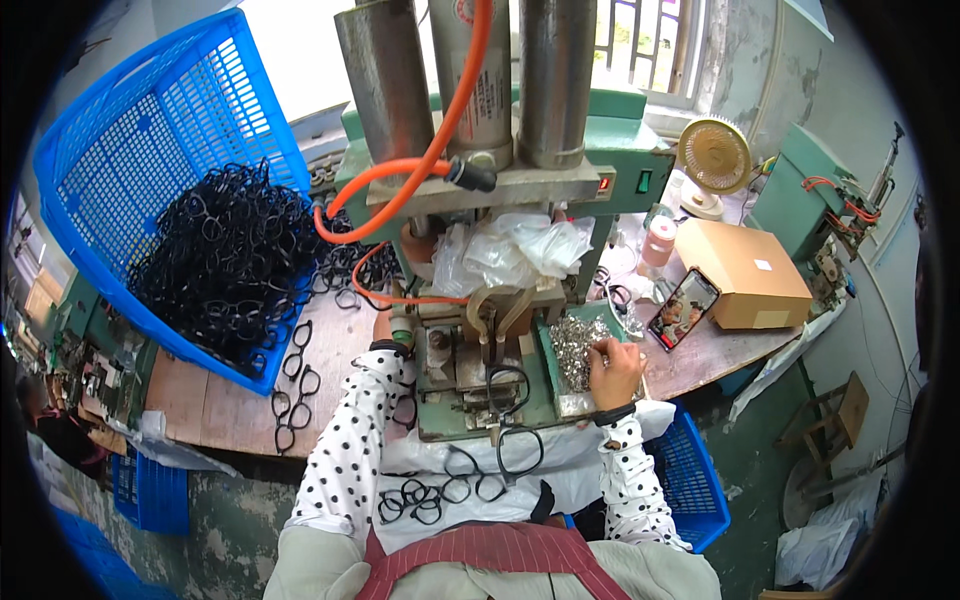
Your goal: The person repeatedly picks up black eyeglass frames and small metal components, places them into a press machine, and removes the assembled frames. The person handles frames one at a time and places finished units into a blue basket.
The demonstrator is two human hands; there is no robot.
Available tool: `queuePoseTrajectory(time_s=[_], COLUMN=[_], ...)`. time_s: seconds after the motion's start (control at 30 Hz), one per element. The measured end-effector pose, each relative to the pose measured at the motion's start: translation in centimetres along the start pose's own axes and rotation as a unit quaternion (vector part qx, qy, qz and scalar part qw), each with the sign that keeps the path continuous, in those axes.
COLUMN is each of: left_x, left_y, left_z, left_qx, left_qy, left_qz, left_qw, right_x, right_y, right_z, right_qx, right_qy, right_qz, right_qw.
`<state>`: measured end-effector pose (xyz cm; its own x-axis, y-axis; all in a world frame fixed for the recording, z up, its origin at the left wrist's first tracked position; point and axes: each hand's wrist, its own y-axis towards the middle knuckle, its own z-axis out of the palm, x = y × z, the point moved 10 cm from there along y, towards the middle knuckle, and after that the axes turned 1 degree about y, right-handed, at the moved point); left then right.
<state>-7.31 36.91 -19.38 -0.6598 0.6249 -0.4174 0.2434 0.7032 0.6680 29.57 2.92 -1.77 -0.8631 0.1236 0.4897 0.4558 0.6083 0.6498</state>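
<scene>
A black eyeglass frame (521,430) sits at the front of the green press machine (432,418), one rim hanging toward me. My right hand (616,374) is at a green tray (556,368) of small shiny metal parts (572,340). Its fingers are pinched together at the pile, and what lies between the fingertips is too small to make out. My left hand (384,326) is at the left side of the press, beside a green-and-white cylindrical part; its fingers are mostly hidden. More black eyeglass frames (462,487) lie on white cloth over my lap.
A large blue basket (95,160) heaped with black eyeglass frames (225,260) leans at the left, with loose frames (296,385) beside it. At the right are a phone (684,309), a cardboard box (745,270) and a small fan (714,155). An orange hose (465,90) loops over the press.
</scene>
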Motion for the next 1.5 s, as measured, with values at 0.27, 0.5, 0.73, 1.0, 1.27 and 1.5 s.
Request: queuePoseTrajectory(time_s=[0.27,0.5,0.73,1.0,1.27,1.5], left_x=[-11.4,-15.0,-18.8,-26.1,-32.9,-33.9], left_y=[1.1,-4.8,-2.6,-2.1,-2.0,2.8], left_z=[-2.6,-9.5,-17.7,-22.2,-24.3,-23.9], left_qx=[0.24,0.348,0.098,-0.042,-0.079,-0.03], left_qy=[0.213,0.254,0.067,-0.124,-0.167,-0.306], left_qz=[-0.136,-0.033,-0.073,-0.096,0.058,-0.105], left_qw=[0.937,0.902,0.99,0.987,0.981,0.946], right_x=[-3.5,-1.8,3.7,10.4,11.5,11.2], right_y=[-1.9,-1.1,0.6,0.4,0.3,0.4], right_z=[-2.3,-2.3,-0.7,-0.4,1.7,1.6], right_qx=[-0.052,-0.034,0.103,0.174,0.133,0.14], right_qy=[-0.052,-0.04,0.294,0.474,0.492,0.456], right_qz=[0.028,0.011,0.144,0.182,0.203,0.232], right_qw=[0.997,0.999,0.939,0.844,0.836,0.848])
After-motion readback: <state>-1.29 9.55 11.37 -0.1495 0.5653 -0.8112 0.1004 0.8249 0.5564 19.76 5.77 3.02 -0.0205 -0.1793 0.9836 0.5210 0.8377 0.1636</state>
